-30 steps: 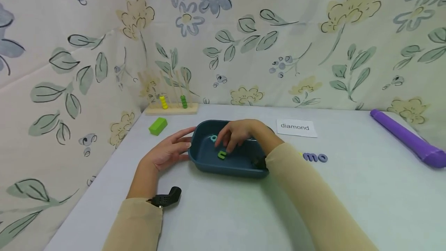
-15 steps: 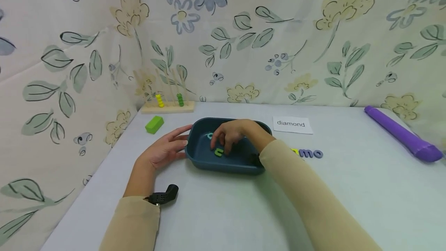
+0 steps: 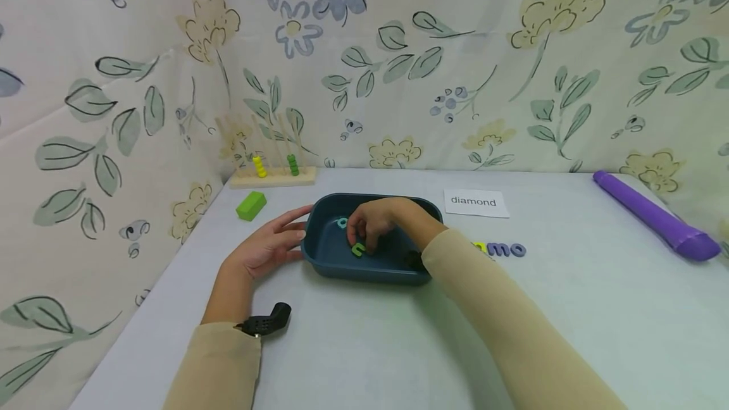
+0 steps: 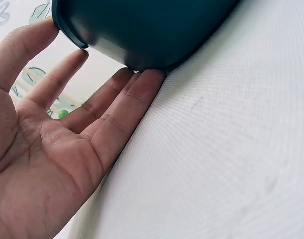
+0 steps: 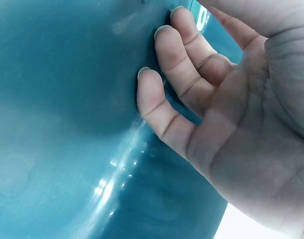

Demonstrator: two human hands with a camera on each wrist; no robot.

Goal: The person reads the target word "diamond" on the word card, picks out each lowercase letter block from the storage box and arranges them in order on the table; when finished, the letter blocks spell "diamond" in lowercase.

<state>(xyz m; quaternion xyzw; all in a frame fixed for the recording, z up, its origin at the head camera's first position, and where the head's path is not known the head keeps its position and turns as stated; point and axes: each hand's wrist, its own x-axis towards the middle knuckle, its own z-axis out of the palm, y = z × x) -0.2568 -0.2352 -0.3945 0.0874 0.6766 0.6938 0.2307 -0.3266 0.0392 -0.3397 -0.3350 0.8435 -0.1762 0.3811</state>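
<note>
A dark blue tray [image 3: 364, 273] sits on the white table, its left end touched by my left hand [image 3: 266, 248]. In the left wrist view, the fingertips of that left hand [image 4: 67, 144] rest against the tray's outer wall [image 4: 142, 30], fingers nearly straight. My right hand [image 3: 376, 220] reaches down inside the tray. Its index finger and thumb pinch a small green letter [image 3: 357, 250], shaped like an n or u. Close to it lies a teal letter [image 3: 342, 223]. The right wrist view shows the right hand's [image 5: 231, 114] other fingers curled; the green letter is hidden there.
A card reading "diamond" [image 3: 476, 202] lies behind the tray. Right of it are purple letters m [image 3: 498, 250] and o [image 3: 517, 250], beside a partly covered yellow letter [image 3: 480, 247]. A green block [image 3: 251, 205], a bead stand [image 3: 273, 176] and a purple tube [image 3: 655, 215] lie around.
The right index finger and thumb have come closer together around the green letter, which has turned a little. The left hand stays at the tray's end. The head view has shifted slightly.
</note>
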